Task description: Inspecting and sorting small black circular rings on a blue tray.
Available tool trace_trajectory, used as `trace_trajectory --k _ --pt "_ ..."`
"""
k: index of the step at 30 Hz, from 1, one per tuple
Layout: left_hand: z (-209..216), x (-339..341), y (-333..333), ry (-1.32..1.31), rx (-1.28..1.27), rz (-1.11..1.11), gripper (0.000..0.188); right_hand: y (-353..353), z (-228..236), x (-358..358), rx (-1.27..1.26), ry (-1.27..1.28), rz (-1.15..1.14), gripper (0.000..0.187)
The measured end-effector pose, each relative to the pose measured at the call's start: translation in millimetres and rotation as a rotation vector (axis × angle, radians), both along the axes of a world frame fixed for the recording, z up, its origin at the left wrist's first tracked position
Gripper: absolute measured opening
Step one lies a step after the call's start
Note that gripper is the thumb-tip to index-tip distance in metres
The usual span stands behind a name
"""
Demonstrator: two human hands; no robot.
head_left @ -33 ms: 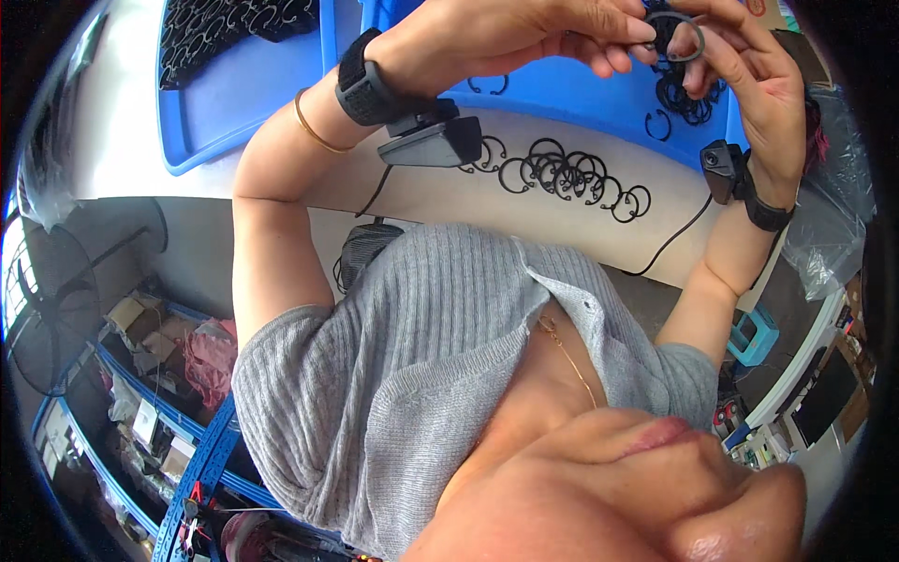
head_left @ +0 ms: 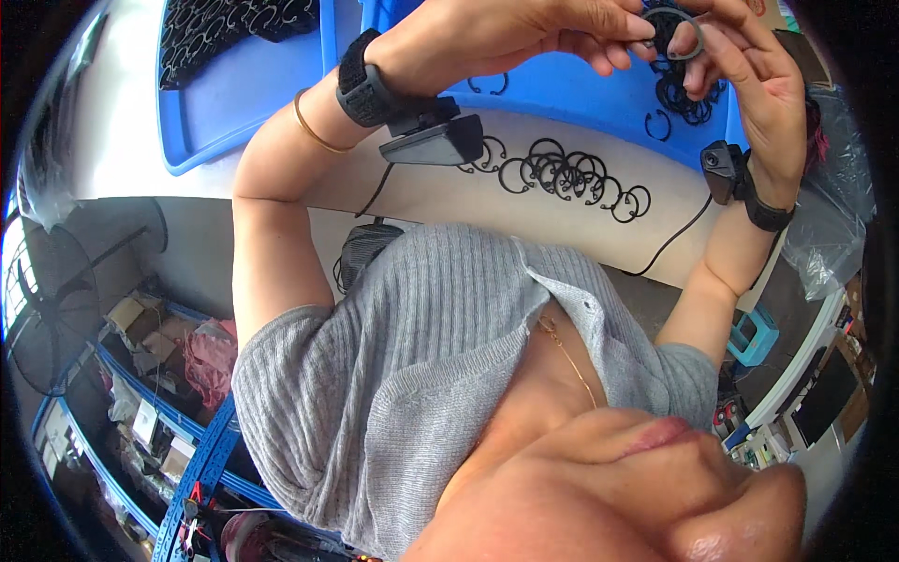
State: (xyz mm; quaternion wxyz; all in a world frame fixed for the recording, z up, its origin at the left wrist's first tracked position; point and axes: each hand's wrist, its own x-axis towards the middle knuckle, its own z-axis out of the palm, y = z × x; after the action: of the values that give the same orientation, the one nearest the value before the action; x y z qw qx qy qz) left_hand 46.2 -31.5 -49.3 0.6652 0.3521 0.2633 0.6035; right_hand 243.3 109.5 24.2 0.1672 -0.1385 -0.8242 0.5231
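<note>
Grey in tone, a ring [head_left: 700,36] is held up over a blue tray [head_left: 562,103], its left side pinched between thumb and fingers of the left hand [head_left: 599,33]; its right side is met by the bent fingers of the right hand [head_left: 754,75], though whether it is gripped there cannot be told. Black rings [head_left: 567,175] are spread, overlapping, on the white table [head_left: 117,136], and a dark heap [head_left: 688,103] is seen in the tray below the right hand.

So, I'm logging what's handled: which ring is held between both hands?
The grey-looking ring at the upper right, between the left hand and right hand; black rings on the pale table and in the left-side blue tray lie untouched.
</note>
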Motion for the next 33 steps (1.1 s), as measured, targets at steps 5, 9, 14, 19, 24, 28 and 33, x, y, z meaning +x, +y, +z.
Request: trace_trajectory --k 5,9,14,19,24,28,33 --pt "8 2 -1 0.229 0.102 0.187 0.017 4 0 5 -0.121 -0.008 0.005 0.029" --pt "13 4 -3 0.224 0.074 0.188 0.018 1 -1 4 -0.101 -0.010 -0.020 0.028" --pt "11 5 -3 0.188 0.069 0.165 0.022 2 -3 5 -0.017 -0.004 -0.014 0.027" --pt "6 3 -3 0.184 0.124 0.183 0.027 1 -3 4 -0.050 0.002 -0.002 0.028" --pt "11 6 -4 0.333 0.136 0.259 0.027 4 -2 4 -0.047 -0.069 0.023 0.026" --pt "11 6 -7 0.446 0.270 0.339 0.030 3 -5 5 -0.098 -0.107 0.049 0.020" --pt "39 9 -17 0.603 0.038 0.203 0.020 3 -3 6 -0.062 -0.087 0.072 0.019"
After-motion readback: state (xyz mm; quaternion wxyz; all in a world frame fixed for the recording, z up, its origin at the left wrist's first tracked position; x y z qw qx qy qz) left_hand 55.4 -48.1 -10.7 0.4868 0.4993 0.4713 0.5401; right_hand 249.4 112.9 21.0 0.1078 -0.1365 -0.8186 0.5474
